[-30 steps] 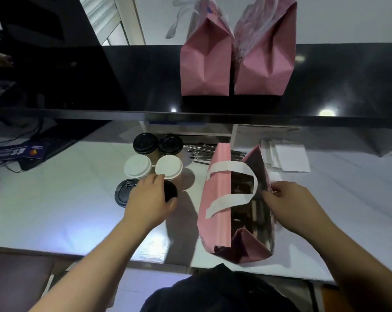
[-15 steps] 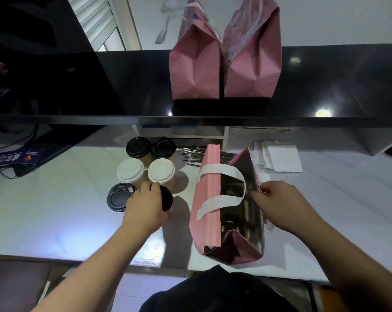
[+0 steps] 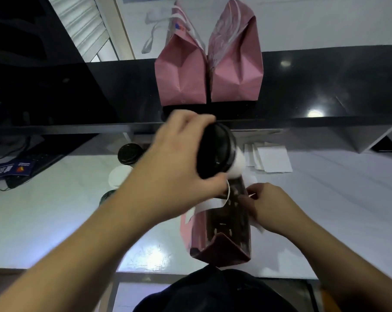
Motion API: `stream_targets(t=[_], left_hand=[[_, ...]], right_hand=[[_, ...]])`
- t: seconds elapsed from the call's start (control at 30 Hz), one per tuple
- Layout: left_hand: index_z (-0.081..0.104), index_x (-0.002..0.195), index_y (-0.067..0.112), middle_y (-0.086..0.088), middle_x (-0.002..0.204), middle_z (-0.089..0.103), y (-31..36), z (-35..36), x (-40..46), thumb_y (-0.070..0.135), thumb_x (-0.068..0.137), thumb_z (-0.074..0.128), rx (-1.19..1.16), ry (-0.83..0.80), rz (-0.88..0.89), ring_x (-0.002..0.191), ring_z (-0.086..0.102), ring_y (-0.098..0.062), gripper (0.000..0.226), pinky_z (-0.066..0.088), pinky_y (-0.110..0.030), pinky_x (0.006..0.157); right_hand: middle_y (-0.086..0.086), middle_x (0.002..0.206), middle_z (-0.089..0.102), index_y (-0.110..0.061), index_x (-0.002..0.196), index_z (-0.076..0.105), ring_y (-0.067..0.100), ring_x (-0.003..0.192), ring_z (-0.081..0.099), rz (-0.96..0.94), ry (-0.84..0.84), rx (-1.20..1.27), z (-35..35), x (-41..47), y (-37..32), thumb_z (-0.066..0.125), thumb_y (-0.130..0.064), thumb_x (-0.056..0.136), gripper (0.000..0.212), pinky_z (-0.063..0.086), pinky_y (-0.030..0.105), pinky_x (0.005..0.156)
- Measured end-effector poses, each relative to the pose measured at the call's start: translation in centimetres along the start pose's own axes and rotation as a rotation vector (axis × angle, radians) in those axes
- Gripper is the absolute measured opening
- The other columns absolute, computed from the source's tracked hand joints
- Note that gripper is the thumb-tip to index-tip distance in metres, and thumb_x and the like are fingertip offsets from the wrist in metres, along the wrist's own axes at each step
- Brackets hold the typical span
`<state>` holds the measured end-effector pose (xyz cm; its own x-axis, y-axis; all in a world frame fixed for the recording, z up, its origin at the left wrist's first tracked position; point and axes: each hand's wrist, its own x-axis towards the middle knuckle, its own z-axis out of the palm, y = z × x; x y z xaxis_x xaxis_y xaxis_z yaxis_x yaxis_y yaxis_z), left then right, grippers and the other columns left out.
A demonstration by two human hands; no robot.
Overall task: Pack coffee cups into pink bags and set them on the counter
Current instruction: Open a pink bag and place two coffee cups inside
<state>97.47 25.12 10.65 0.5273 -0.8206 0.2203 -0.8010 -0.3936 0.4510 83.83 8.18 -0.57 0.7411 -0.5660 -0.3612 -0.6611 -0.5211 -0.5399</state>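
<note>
Left hand (image 3: 179,167) grips black-lidded white paper cup (image 3: 217,153) above open pink paper bag (image 3: 222,233), right hand (image 3: 271,203) pinching its rim; tilted cup may snag the handle.

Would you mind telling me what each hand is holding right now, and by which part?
The left hand grips a black-lidded coffee cup around its lid end. The right hand pinches the open pink bag at its top right edge.

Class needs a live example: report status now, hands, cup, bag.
Left hand grips black-lidded cup, above open pink bag. Right hand pinches bag's rim. Cup not yet in; white handle strap crosses the mouth.
</note>
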Motion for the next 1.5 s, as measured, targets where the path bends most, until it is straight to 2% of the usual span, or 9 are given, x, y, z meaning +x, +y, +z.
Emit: stream_targets(t=[0.2,0.37,0.77,0.93,1.07,1.2,1.3,1.43,1.5], left_hand=[[0.047,0.140,0.027,0.003,0.133,0.042,-0.9,7.8,3.7,0.061,0.070,0.076,0.213,-0.335,-0.019,0.118,0.047,-0.024,0.083,0.051,-0.035,0.091],[0.054,0.132,0.018,-0.005,0.133,0.049,-2.1,13.2,5.0,0.049,0.071,0.082,0.333,-0.525,0.014,0.113,0.055,-0.028,0.074,0.058,-0.047,0.090],[0.040,0.151,0.006,-0.018,0.144,0.040,-2.8,19.8,5.8,0.024,0.094,0.071,0.474,-0.612,0.039,0.117,0.056,-0.039,0.067,0.048,-0.048,0.102],[0.041,0.151,0.008,-0.015,0.148,0.039,-3.4,21.1,5.8,0.020,0.097,0.068,0.403,-0.661,-0.080,0.122,0.056,-0.038,0.061,0.047,-0.047,0.104],[0.044,0.149,0.009,-0.015,0.146,0.043,-3.0,20.9,6.0,0.020,0.098,0.068,0.397,-0.667,-0.075,0.122,0.057,-0.038,0.058,0.047,-0.048,0.106],[0.060,0.135,0.007,-0.015,0.130,0.062,-1.4,18.9,6.6,0.014,0.099,0.061,0.390,-0.772,-0.054,0.116,0.064,-0.036,0.036,0.053,-0.042,0.096],[0.070,0.117,0.012,-0.009,0.111,0.071,-0.8,16.1,6.3,0.006,0.096,0.057,0.344,-0.608,0.050,0.102,0.069,-0.029,0.026,0.057,-0.037,0.084],[0.066,0.119,0.041,0.021,0.114,0.069,-3.2,10.4,4.2,0.025,0.102,0.053,-0.233,-0.129,0.015,0.104,0.064,0.003,0.027,0.052,-0.009,0.082],[0.060,0.115,0.046,0.028,0.110,0.066,-6.7,8.3,2.7,0.031,0.100,0.054,-0.315,0.057,-0.098,0.104,0.061,0.008,0.022,0.054,-0.012,0.080]], right_hand=[[-0.002,0.061,0.062,-0.021,0.067,0.058,0.014,0.056,0.059,0.011,0.046,-0.052,-0.3,0.1,1.3,0.051,-0.033,0.101,0.037,0.035,0.025,0.046],[0.003,0.061,0.058,-0.016,0.064,0.052,0.017,0.053,0.053,0.030,0.052,-0.055,-0.1,0.2,1.9,0.047,-0.026,0.101,0.038,0.032,0.027,0.046],[0.005,0.064,0.059,-0.015,0.067,0.050,0.020,0.053,0.056,0.059,0.059,-0.054,-0.3,0.1,2.3,0.044,-0.024,0.101,0.035,0.033,0.027,0.045],[0.006,0.066,0.060,-0.013,0.069,0.049,0.021,0.058,0.054,0.038,0.069,-0.043,-0.1,0.0,2.2,0.043,-0.025,0.103,0.037,0.037,0.030,0.049],[0.007,0.072,0.066,-0.013,0.074,0.053,0.023,0.066,0.064,0.015,0.085,-0.019,0.0,-0.1,1.7,0.041,-0.027,0.105,0.036,0.054,0.036,0.060],[0.007,0.074,0.066,-0.015,0.077,0.052,0.026,0.069,0.066,0.003,0.113,0.005,0.1,-0.3,1.6,0.042,-0.027,0.104,0.032,0.056,0.039,0.065],[0.006,0.070,0.066,-0.017,0.073,0.052,0.025,0.067,0.066,0.012,0.098,0.014,0.1,-0.3,1.5,0.044,-0.023,0.101,0.031,0.052,0.037,0.061],[0.003,0.067,0.068,-0.019,0.073,0.057,0.020,0.062,0.066,0.020,0.061,0.015,0.1,-0.1,1.2,0.047,-0.025,0.100,0.030,0.048,0.033,0.052],[0.002,0.065,0.068,-0.020,0.070,0.055,0.018,0.059,0.065,0.016,0.060,0.024,0.2,0.0,1.1,0.049,-0.025,0.099,0.030,0.042,0.029,0.050]])
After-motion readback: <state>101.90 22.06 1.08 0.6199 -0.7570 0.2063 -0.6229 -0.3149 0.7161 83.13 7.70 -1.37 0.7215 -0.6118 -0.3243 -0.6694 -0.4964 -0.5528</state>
